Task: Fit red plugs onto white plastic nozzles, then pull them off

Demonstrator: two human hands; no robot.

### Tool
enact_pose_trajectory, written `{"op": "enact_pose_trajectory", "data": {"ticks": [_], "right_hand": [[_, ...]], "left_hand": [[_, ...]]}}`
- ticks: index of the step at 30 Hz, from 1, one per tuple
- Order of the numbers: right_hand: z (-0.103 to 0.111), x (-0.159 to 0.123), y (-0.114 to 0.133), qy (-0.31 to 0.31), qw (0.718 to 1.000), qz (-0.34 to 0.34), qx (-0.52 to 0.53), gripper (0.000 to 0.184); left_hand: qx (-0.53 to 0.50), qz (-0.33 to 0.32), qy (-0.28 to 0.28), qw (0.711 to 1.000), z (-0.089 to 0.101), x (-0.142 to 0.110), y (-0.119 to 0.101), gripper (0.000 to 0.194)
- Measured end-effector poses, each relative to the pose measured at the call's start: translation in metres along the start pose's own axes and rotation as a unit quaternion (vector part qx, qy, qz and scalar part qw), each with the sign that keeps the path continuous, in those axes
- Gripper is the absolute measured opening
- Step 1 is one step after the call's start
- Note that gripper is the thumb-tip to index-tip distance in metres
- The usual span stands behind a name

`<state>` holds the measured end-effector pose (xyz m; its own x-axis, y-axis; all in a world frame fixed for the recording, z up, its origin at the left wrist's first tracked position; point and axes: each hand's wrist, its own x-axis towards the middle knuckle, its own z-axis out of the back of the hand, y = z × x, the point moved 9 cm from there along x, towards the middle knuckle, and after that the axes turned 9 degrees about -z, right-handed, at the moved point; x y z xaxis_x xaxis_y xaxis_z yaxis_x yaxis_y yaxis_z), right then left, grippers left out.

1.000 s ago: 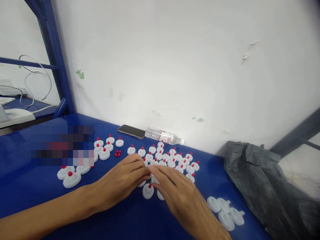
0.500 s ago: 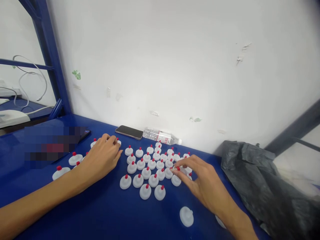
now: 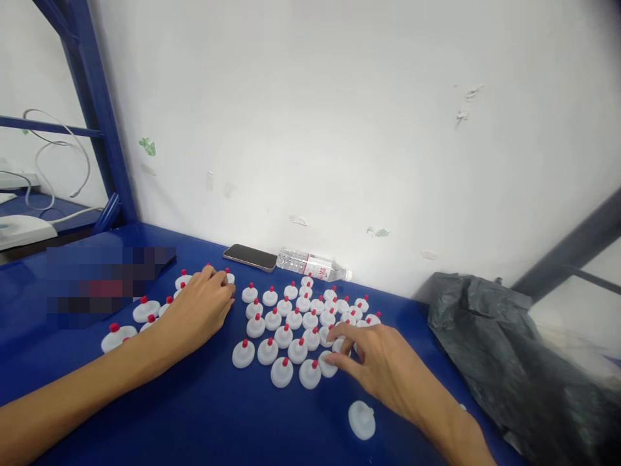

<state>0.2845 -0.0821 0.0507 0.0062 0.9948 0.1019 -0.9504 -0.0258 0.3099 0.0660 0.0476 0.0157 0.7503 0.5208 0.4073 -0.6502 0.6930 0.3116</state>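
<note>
Several white round caps with red tips point(image 3: 282, 373) stand upright on the blue tabletop point(image 3: 233, 414). My left hand point(image 3: 206, 301) lies over the left group, its fingers curled and their tips hidden behind the knuckles; a red-tipped cap point(image 3: 229, 278) shows just beyond them. At the right side of the middle group is my right hand point(image 3: 388, 362), thumb and index finger apart. Its thumb is at a cap point(image 3: 328, 366) on the near edge of the group, apparently touching it. One white cap without a visible red tip point(image 3: 361, 420) lies nearer, below my right hand.
A phone point(image 3: 250, 257) and a clear water bottle point(image 3: 313, 265) lie along the wall point(image 3: 310, 142). To the right sits a crumpled dark plastic bag point(image 3: 480, 336). A blue metal frame point(image 3: 94, 97) rises at the left, beside a blurred-out patch point(image 3: 107, 285).
My right hand has come slightly nearer and its pinch has loosened; a red-tipped cap now stands by its thumb on the near edge. My left hand has shifted slightly, fingers still curled.
</note>
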Motion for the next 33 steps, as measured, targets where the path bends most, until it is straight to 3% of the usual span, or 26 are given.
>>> {"op": "enact_pose_trajectory", "data": {"ticks": [4, 6, 8, 11, 14, 18, 21, 23, 27, 33], "right_hand": [[0.020, -0.007, -0.009, -0.017, 0.999, -0.041, 0.004, 0.022], [0.022, -0.013, -0.014, 0.024, 0.996, -0.078, 0.024, 0.022], [0.012, -0.020, -0.019, 0.096, 0.987, -0.116, 0.060, 0.013], [-0.011, -0.029, -0.030, 0.166, 0.969, -0.174, 0.060, 0.038], [-0.025, -0.030, -0.036, 0.167, 0.968, -0.186, 0.019, 0.047], [-0.023, -0.027, -0.028, 0.159, 0.976, -0.152, 0.010, 0.032], [-0.009, -0.025, -0.024, 0.132, 0.983, -0.131, 0.005, 0.019], [0.005, -0.023, -0.020, 0.078, 0.992, -0.096, 0.025, 0.020], [0.028, -0.020, -0.002, -0.076, 0.996, 0.006, 0.044, 0.028], [0.010, -0.018, 0.044, -0.179, 0.974, 0.138, -0.004, 0.033]], "left_hand": [[-0.025, -0.007, -0.001, 1.000, -0.002, 0.002, -0.003, 0.014], [-0.039, -0.008, -0.007, 0.999, -0.001, 0.003, -0.004, 0.017], [-0.055, -0.004, -0.020, 0.998, 0.002, 0.005, -0.005, 0.020], [-0.088, 0.010, -0.047, 0.995, 0.012, 0.006, -0.006, 0.020], [-0.123, 0.016, -0.077, 0.989, 0.021, 0.006, -0.007, 0.019], [-0.158, -0.012, -0.110, 0.981, 0.028, 0.006, -0.016, 0.019], [-0.193, -0.042, -0.168, 0.966, 0.039, 0.005, -0.026, 0.018], [-0.234, -0.060, -0.216, 0.946, 0.050, 0.002, -0.031, 0.015], [-0.290, -0.103, -0.206, 0.929, 0.063, -0.001, -0.047, 0.013], [-0.328, -0.165, -0.245, 0.897, 0.069, -0.013, -0.066, 0.028]]}}
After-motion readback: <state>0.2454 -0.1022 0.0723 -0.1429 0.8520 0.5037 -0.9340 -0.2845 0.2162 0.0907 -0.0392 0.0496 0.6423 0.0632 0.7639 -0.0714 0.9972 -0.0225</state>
